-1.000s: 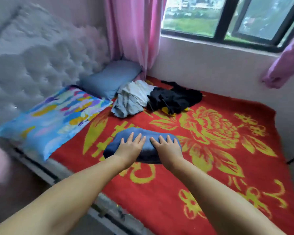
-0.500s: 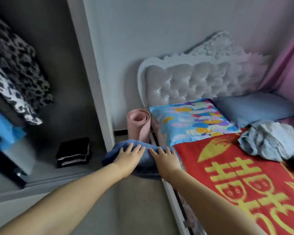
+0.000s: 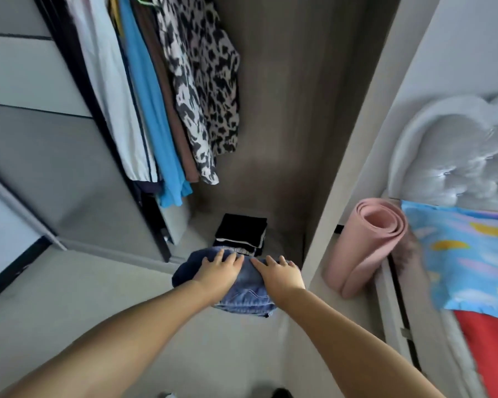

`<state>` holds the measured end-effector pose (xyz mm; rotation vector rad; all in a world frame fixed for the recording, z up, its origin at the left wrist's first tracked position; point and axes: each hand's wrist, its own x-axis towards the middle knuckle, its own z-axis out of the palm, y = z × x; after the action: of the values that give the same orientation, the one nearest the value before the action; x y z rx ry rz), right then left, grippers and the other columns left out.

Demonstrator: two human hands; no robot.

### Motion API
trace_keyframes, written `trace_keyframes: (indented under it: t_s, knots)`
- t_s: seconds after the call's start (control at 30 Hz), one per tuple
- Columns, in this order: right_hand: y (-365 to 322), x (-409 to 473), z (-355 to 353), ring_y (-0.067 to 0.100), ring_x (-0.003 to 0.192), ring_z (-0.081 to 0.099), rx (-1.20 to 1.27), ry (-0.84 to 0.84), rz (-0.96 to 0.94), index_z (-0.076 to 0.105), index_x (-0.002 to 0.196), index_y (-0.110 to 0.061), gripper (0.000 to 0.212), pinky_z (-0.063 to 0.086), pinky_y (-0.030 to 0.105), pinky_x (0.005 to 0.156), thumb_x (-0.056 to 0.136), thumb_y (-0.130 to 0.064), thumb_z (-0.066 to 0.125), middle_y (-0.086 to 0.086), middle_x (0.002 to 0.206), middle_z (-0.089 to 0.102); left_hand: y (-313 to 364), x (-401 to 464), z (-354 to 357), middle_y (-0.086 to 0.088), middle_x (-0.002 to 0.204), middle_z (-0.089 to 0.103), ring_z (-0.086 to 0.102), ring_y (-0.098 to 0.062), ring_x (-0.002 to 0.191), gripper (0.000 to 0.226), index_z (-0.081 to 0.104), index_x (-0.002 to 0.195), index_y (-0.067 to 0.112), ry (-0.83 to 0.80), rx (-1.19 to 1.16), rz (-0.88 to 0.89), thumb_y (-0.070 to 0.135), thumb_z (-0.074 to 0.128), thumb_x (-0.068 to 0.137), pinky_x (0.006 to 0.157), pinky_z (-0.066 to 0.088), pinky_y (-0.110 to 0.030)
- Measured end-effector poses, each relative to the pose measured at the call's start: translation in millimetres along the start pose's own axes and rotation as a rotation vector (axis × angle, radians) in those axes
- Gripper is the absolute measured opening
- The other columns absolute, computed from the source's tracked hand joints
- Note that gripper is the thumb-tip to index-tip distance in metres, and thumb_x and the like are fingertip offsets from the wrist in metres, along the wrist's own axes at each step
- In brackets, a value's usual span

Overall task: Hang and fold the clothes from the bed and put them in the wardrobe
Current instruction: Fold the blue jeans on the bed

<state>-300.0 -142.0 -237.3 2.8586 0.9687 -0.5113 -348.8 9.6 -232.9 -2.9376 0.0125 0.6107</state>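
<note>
I carry a folded pair of blue jeans (image 3: 242,297) in the air in front of the open wardrobe (image 3: 288,124). My left hand (image 3: 220,270) and my right hand (image 3: 279,272) hold it side by side, fingers flat on top and thumbs hidden beneath. Just beyond the jeans, a stack of folded black clothes (image 3: 240,229) lies on the wardrobe floor. Above it hang a leopard-print garment (image 3: 202,90), a bright blue one (image 3: 153,110) and a white one (image 3: 110,96).
A grey sliding wardrobe door (image 3: 41,168) stands at the left. Right of the wardrobe's side panel, a rolled pink mat (image 3: 368,242) leans by the bed. The bed shows a tufted headboard (image 3: 454,162), a colourful pillow (image 3: 466,254) and a red blanket (image 3: 492,349).
I lifted the folded jeans off the bed and turned left with them. They are now close to the wardrobe floor by the black stack. The bed has slid to the right edge.
</note>
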Motion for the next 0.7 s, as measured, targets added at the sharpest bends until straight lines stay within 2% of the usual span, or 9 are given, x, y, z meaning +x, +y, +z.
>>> trace_keyframes:
  t_s: [0.13,0.3,0.43,0.57,0.7]
  knots:
    - [8.0,52.4,-1.8,0.037,0.133,0.035,0.006,-0.033,-0.017,0.014,0.152,-0.030,0.071,0.033,0.042,0.107,0.093,-0.018,0.052,0.010,0.148,0.035,-25.3,47.2,6.2,-0.007,0.156,0.013,0.014,-0.036,0.143,0.094,0.003,0.152,0.011,-0.029,-0.020,-0.002,0.000,0.065,0.082,0.108,0.032,-0.052]
    - [55.8,135.7,-2.5,0.034,0.129,0.039,-0.003,-0.064,0.001,0.017,0.151,-0.032,0.077,0.036,0.041,0.104,0.088,-0.007,0.055,0.007,0.143,0.041,-37.1,143.0,4.1,-0.007,0.155,0.018,0.020,-0.035,0.142,0.093,0.005,0.152,0.011,-0.040,-0.053,0.049,-0.001,0.065,0.082,0.102,0.040,-0.050]
    - [106.0,206.8,-11.4,0.034,0.134,0.036,-0.032,-0.107,0.027,0.013,0.153,-0.033,0.080,0.033,0.040,0.108,0.089,-0.004,0.053,0.006,0.149,0.037,-40.1,235.9,-8.8,-0.006,0.155,0.020,0.021,-0.034,0.142,0.074,0.009,0.152,0.013,-0.041,-0.067,0.072,-0.001,0.049,0.092,0.102,0.041,-0.051]
    - [155.5,282.9,-14.8,0.033,0.132,0.036,-0.076,-0.094,0.071,0.013,0.152,-0.035,0.076,0.034,0.040,0.106,0.092,-0.013,0.053,0.005,0.149,0.036,-43.1,332.6,-15.5,-0.006,0.156,0.018,0.020,-0.034,0.142,0.074,0.009,0.153,0.016,-0.017,-0.111,0.084,-0.001,0.048,0.092,0.103,0.040,-0.051]
    - [206.6,358.2,2.7,0.036,0.132,0.036,-0.060,-0.016,0.147,0.013,0.151,-0.036,0.061,0.037,0.044,0.103,0.099,-0.021,0.041,0.008,0.147,0.038,-42.2,435.0,-11.3,-0.007,0.154,0.023,0.024,-0.031,0.140,0.071,0.015,0.150,0.015,0.097,-0.167,0.126,0.015,0.057,0.092,0.105,0.037,-0.051]
